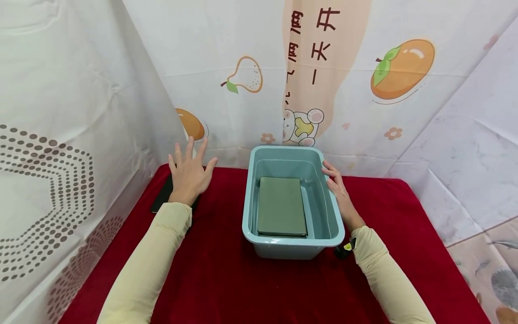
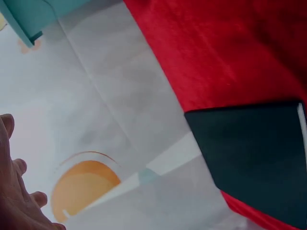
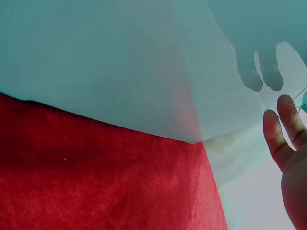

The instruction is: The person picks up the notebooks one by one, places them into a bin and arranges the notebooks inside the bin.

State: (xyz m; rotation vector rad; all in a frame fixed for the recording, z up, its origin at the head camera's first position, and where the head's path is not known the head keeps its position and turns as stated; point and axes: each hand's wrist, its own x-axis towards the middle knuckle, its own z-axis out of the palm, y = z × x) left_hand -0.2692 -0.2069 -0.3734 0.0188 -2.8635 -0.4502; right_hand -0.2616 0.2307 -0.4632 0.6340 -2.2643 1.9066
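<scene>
Left arm: stretched forward, cream sleeve down to the wrist.
Left hand [image 1: 189, 173]: flat, palm down, fingers [image 1: 189, 148] spread and straight, gripping nothing.
Right arm: reaching forward, angled inward, same cream sleeve.
Right hand [image 1: 337, 189]: fingers [image 3: 273, 139] straight and relaxed, fingertips pointing forward, nothing pinched.

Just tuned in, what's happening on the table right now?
A person is working at a red cloth. A blue tub stands in the middle with a green book lying flat inside. The right hand rests with straight fingers against the tub's right rim. The left hand is open, fingers spread, hovering over a dark book that lies on the cloth at the left edge, apparently not gripping it.
</scene>
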